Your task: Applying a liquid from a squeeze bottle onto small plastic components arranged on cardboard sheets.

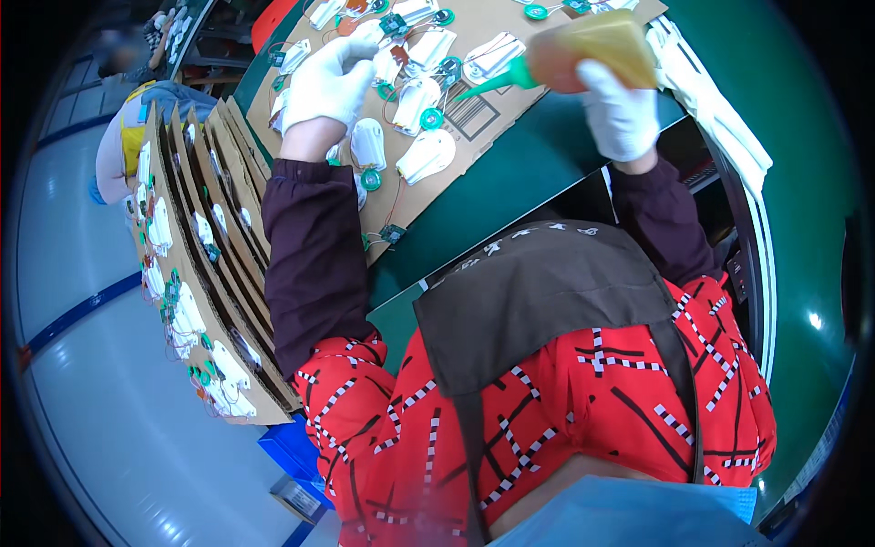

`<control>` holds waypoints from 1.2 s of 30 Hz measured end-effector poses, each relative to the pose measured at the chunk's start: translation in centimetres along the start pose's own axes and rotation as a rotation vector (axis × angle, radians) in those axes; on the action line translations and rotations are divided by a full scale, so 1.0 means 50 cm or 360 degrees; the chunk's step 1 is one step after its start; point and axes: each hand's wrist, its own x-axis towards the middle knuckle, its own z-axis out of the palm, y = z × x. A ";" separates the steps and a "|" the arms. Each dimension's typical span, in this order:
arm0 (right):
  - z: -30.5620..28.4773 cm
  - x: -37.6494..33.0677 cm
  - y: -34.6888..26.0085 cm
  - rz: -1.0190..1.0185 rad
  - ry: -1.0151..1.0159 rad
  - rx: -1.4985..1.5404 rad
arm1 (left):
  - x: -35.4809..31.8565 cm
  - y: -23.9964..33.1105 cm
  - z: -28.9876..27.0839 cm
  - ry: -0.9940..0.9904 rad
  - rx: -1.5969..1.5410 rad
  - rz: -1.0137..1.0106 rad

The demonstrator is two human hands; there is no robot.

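Note:
My right hand (622, 114), in a white glove, is wrapped round a squeeze bottle (592, 53) of amber liquid. The bottle lies tilted in the air, its long green nozzle (497, 82) pointing left and down over the cardboard. Also gloved in white, my left hand (330, 84) is over the left part of the sheet, thumb and fingers apart. Its fingertips are at the edge of a small green circuit board (394, 25); whether they touch it is unclear. Around it lie white plastic housings (417, 105) with thin wires and round green parts (431, 118).
The cardboard sheet (506, 128) rests on a green table (547, 159). At my left stand several upright cardboard sheets (205, 264) carrying similar parts. White strips (720, 118) line the right side. Beyond the sheets is another person (128, 146). A blue bin (296, 460) sits low on the left.

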 end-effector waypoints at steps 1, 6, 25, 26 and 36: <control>0.020 -0.003 0.002 0.0132 -0.0090 -0.0195 | -0.011 -0.003 -0.004 -0.0010 -0.0006 -0.0026; 0.105 -0.003 0.018 0.0318 -0.0208 -0.0384 | -0.065 -0.010 0.003 -0.0045 0.0033 -0.0195; 0.139 -0.006 0.047 0.0164 -0.0339 -0.0556 | -0.085 -0.045 0.050 -0.0090 0.0302 -0.0327; 0.139 -0.007 0.047 0.0165 -0.0339 -0.0556 | -0.086 -0.047 0.051 -0.0090 0.0302 -0.0328; 0.030 0.011 0.017 0.0100 -0.0159 0.0058 | -0.072 -0.053 0.026 0.0331 0.0269 -0.0182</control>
